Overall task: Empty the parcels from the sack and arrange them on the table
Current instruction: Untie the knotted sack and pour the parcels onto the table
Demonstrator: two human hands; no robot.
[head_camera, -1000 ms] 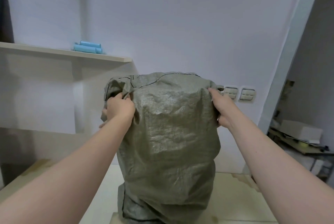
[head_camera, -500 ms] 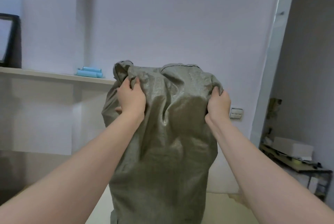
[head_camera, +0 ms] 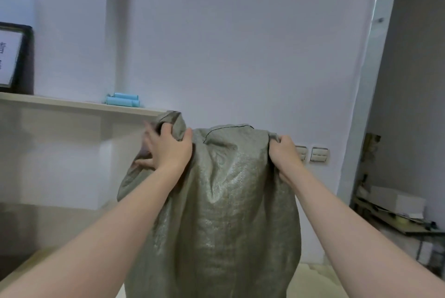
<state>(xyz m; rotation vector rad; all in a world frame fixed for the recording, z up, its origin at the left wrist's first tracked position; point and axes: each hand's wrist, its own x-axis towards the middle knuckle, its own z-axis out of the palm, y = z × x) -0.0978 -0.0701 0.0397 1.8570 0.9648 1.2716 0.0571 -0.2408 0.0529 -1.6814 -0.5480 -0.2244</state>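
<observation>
Head view: pale table [head_camera: 313,281] under sack [head_camera: 216,201], white wall [head_camera: 240,45] (shelf [head_camera: 72,105] left).

Sack [head_camera: 216,213] hangs from both hands: left hand [head_camera: 169,151] and right hand [head_camera: 283,151] each grip 1 top corner. It blocks the middle of the view and hides whatever lies behind and below it. Open air above the sack, in front of the bare wall [head_camera: 240,45].

Left side: shelf [head_camera: 72,104] juts out at hand height, its end just beside the sack's raised corner. Blue tubes [head_camera: 123,100] and a framed sign [head_camera: 14,57] sit on it.

Right side: wall switches [head_camera: 319,154] just behind the right hand. A clear gap lies between the right forearm and the cluttered side bench [head_camera: 397,223].

Table [head_camera: 313,278] — only pale strips show at both lower sides of the sack.
</observation>
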